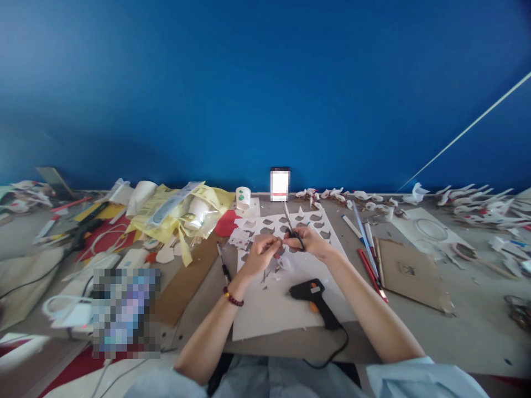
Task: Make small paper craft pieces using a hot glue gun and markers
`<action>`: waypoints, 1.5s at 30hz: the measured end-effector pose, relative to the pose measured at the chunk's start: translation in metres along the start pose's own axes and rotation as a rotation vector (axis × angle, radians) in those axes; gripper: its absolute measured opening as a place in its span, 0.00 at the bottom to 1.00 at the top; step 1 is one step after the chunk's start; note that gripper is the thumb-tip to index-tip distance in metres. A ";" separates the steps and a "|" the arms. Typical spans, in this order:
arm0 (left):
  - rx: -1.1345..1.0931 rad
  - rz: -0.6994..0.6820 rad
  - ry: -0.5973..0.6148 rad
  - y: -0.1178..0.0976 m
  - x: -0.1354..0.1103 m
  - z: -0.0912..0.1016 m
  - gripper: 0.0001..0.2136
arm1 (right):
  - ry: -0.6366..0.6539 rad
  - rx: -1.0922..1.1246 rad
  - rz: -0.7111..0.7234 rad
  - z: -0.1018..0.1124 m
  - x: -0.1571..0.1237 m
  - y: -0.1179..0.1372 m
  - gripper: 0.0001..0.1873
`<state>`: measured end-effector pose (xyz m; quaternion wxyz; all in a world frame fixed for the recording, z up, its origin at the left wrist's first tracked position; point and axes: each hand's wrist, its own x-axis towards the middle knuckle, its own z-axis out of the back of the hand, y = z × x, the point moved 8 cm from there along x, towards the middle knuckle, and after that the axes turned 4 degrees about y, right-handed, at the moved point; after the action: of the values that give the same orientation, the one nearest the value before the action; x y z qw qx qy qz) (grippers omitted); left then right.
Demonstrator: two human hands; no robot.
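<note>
My right hand (313,242) is closed around a pair of scissors (287,214), its fingers in the dark handles and the blades pointing away from me. Just beside it, my left hand (260,253) is closed in a pinch, its fingertips close to the right hand's. What it pinches is too small to make out. Below both hands, a small white piece with a touch of red (284,263) is partly hidden. Under them lies a white sheet (265,315) with rows of leaf-like cut-out holes. A black glue gun (313,296) with an orange trigger rests on the sheet nearer to me.
Left stand a paper cup (243,198), yellow packaging (145,213), a brown cardboard strip (188,282) and a pen (223,262). To the right are markers (369,268), a brown pad (410,273) and several white paper birds (485,207). A blue wall (265,99) closes off the back.
</note>
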<state>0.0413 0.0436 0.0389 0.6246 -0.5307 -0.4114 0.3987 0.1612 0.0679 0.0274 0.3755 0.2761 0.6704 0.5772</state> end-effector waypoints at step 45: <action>-0.138 0.001 -0.246 0.004 -0.003 0.025 0.12 | 0.207 -0.679 -0.058 -0.020 -0.008 0.009 0.16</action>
<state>0.0166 0.0501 0.0371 0.5313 -0.5197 -0.5109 0.4320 0.1490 0.0515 0.0391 0.3921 0.0564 0.4824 0.7813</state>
